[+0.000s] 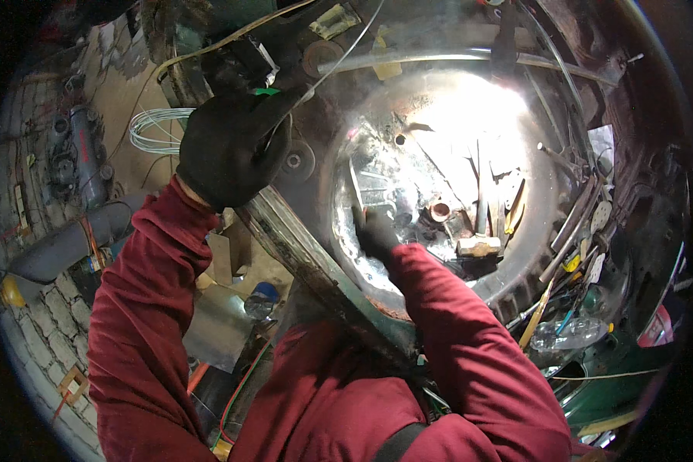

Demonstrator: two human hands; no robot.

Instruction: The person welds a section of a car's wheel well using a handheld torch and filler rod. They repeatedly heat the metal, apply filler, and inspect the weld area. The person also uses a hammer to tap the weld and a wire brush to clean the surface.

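Note:
My left hand (227, 150), in a black glove, is raised above a metal rim edge (285, 239). Its fingers close around a thin grey cable (350, 50) that runs up to the top of the picture. Beside it lies a round grinding disc (296, 161); whatever it is fixed to is mostly hidden. Down in a round, brightly lit metal well (531, 254), my right hand (379, 236), also gloved in black, is closed on a thin, light-coloured rod (355, 183). The rod's tip points away from me toward the well's far left side. Glare washes out part of the well.
A hammer (480, 245) lies in the well by a small rusty cup-shaped piece (439, 210). To the right are assorted hand tools (574, 219) and a clear plastic bottle (570, 334). Left of my hand hangs a coil of pale wire (155, 132). A blue-capped jar (262, 300) stands below.

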